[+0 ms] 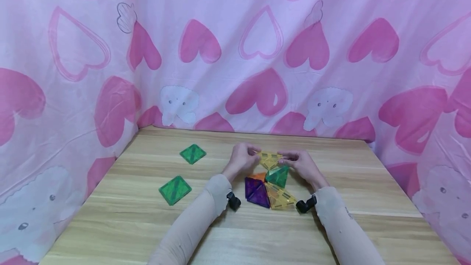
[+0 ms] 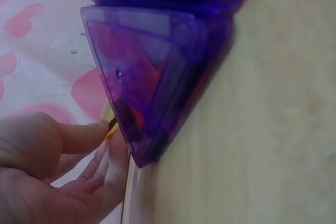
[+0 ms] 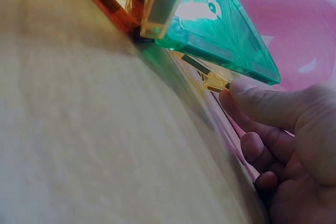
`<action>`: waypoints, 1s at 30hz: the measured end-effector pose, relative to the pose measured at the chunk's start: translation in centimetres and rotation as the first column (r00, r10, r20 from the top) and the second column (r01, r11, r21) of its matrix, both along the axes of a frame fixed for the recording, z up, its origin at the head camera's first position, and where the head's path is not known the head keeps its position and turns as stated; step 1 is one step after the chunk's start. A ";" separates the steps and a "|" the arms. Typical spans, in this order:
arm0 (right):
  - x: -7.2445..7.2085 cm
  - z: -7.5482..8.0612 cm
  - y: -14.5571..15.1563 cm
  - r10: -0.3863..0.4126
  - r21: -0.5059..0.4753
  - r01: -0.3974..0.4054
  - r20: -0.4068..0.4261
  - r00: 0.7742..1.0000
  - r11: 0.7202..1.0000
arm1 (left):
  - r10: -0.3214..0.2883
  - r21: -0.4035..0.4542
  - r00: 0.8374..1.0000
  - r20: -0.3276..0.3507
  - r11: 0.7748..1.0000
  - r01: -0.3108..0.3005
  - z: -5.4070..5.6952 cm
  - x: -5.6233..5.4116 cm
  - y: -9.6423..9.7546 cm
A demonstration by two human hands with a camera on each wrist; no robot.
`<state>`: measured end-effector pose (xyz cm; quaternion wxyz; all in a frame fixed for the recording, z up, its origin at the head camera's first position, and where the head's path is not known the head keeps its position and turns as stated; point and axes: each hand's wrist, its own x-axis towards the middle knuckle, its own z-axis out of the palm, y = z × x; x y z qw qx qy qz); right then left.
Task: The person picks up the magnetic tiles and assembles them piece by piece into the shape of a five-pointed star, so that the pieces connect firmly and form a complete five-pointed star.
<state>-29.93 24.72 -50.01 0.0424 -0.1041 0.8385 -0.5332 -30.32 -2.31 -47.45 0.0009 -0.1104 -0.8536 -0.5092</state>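
A translucent yellow magnetic tile (image 1: pixel 269 159) is stretched between both hands behind a small tile build. My left hand (image 1: pixel 242 159) pinches its left corner between thumb and fingers. At the right corner, my right hand (image 1: pixel 302 165) does the same with thumb and index finger. In the right wrist view the yellow tile (image 3: pixel 207 72) shows beyond a tilted green tile (image 3: pixel 220 30). Purple tiles (image 2: pixel 134 61) hide much of the held tile in the left wrist view. Purple, orange (image 1: pixel 259 176), green and yellow (image 1: pixel 281 196) tiles lean together as the build.
Two green square tiles (image 1: pixel 175 190) lie apart on the left of the wooden table (image 1: pixel 121 216), one farther back. A pink heart-patterned curtain (image 1: pixel 235 72) stands around the back and sides. Each wrist carries a small black camera (image 1: pixel 233 201).
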 end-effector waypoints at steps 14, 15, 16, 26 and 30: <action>1.6 -0.3 2.0 -0.097 -0.034 0.098 0.032 0.995 0.995 | 0.046 0.112 0.995 0.086 0.992 -0.056 0.0 -0.2 -0.2; 1.8 -0.2 2.2 -0.113 -0.036 0.114 0.040 0.993 0.993 | 0.052 0.114 0.995 0.090 0.992 -0.062 0.1 -0.2 -0.2; 2.1 -0.2 2.4 -0.118 -0.032 0.119 0.040 0.992 0.992 | 0.058 0.115 0.994 0.089 0.991 -0.068 0.1 -0.3 -0.2; 5.8 -0.1 4.3 -0.069 -0.073 0.076 0.103 0.992 0.994 | 0.085 0.081 0.996 0.035 0.993 -0.087 0.1 -0.4 -0.5; 7.2 0.2 4.6 -0.030 -0.071 0.039 0.121 0.992 0.997 | 0.070 0.078 0.997 0.042 0.994 -0.073 0.0 -0.3 -0.9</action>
